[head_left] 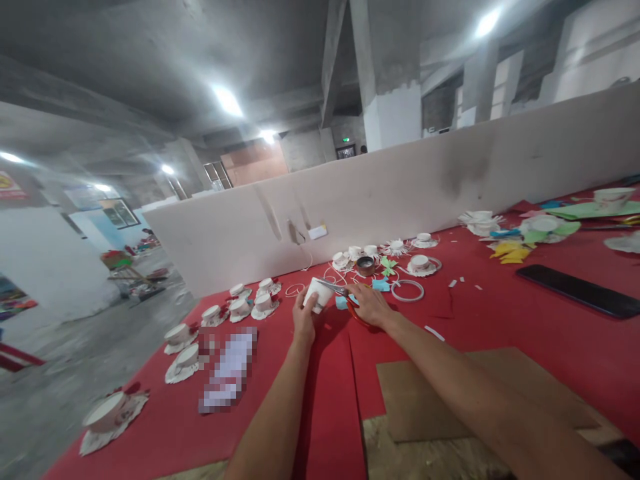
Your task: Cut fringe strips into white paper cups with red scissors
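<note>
My left hand (304,319) is closed round a white paper cup (318,296), held tilted above the red table covering. In my right hand (369,304) is a pair of scissors (332,287) with orange-red handles, my fingers wrapped in the loops. The blades reach left to the cup's upper rim; whether they are cutting into it I cannot make out. Just beyond my hands lie a roll of tape (367,266), a pale ring (407,290), scraps of light blue paper (381,285) and some white string (295,289).
Several hat-shaped cut cups stand at the left, one of them a larger cup (107,413) near the edge. A dark phone (580,291) lies right, below a yellow paper piece (510,252). Brown cardboard (440,407) is under my right forearm. A white foam-like barrier (380,193) borders the back.
</note>
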`<act>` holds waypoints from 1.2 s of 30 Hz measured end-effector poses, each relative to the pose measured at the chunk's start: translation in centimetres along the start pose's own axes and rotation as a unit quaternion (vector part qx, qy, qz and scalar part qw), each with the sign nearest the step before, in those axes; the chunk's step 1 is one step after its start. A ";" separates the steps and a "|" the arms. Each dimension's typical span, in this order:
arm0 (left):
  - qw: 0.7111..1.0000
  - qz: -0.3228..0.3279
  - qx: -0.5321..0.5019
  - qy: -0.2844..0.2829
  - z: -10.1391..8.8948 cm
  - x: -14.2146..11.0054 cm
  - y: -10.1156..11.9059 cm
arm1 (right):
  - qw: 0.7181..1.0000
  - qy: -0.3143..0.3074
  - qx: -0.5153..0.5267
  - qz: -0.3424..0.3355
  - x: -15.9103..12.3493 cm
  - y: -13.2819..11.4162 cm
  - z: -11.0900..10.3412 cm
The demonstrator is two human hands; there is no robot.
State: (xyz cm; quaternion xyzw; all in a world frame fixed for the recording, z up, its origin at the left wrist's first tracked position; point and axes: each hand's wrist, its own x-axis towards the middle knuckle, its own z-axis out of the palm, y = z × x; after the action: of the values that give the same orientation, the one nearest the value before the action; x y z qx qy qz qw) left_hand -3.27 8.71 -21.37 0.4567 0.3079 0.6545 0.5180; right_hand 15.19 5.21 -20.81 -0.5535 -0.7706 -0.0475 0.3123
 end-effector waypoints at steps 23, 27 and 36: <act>1.000 0.015 -0.010 0.017 0.0 0.0 0.0 | 1.000 -0.004 0.003 -0.002 0.0 -0.2 -0.4; 0.999 0.002 -0.032 0.013 0.1 0.1 -0.1 | 1.000 -0.004 0.003 0.002 0.0 -0.1 -0.1; 0.988 -0.091 -0.126 -0.019 -0.3 0.2 0.7 | 0.988 0.085 -0.055 0.118 0.4 1.0 -0.2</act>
State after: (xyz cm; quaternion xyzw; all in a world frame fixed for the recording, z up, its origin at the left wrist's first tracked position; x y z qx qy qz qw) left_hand -3.81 8.71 -20.87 0.3702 0.2529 0.6292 0.6348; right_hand 16.10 5.89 -20.72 -0.6510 -0.6668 -0.0998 0.3488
